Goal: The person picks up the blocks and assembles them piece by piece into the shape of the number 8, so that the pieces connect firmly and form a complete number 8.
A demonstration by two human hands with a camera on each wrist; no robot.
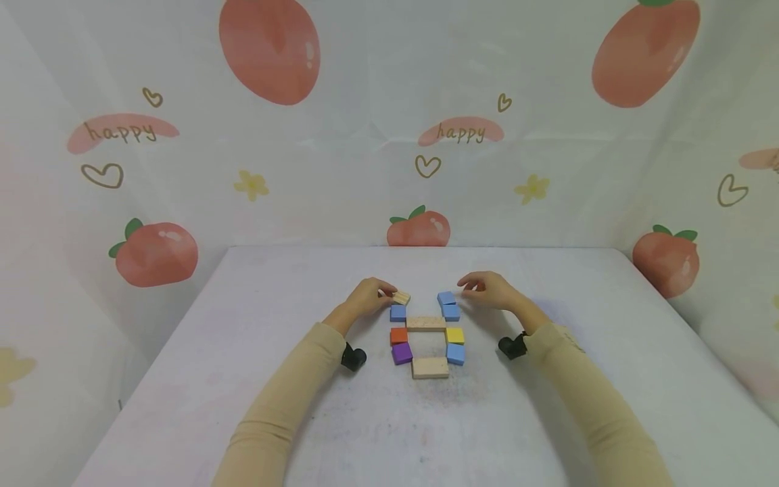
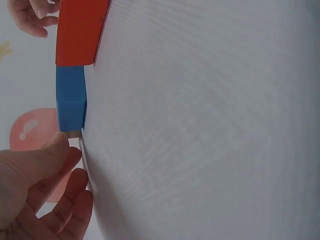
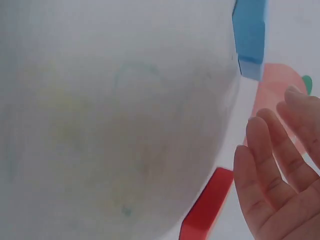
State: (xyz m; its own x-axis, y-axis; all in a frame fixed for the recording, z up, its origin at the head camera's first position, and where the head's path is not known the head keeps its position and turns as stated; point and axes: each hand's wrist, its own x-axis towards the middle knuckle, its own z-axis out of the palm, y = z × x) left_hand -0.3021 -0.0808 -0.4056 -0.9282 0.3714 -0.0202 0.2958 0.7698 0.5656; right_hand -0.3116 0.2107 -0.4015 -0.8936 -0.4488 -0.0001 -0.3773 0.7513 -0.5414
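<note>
My left hand (image 1: 367, 296) has its fingertips at a small natural-wood block (image 1: 402, 297), at the far end of the left row. In the left wrist view the thumb (image 2: 61, 142) touches that block, mostly hidden behind a blue block (image 2: 71, 100). My right hand (image 1: 489, 291) hovers just right of two blue blocks, the farther one (image 1: 446, 297) and the nearer one (image 1: 451, 312). Its fingers (image 3: 260, 140) are spread and loosely bent, holding nothing. A red block (image 3: 206, 205) shows beside them in the right wrist view.
Two wooden planks, one farther (image 1: 426, 325) and one nearer (image 1: 430, 368), lie between the rows. On the left are an orange-red block (image 1: 398, 335) and a purple block (image 1: 402, 353); on the right, a yellow block (image 1: 454, 335) and a blue block (image 1: 455, 354). A printed cloth (image 1: 341, 149) hangs behind the table.
</note>
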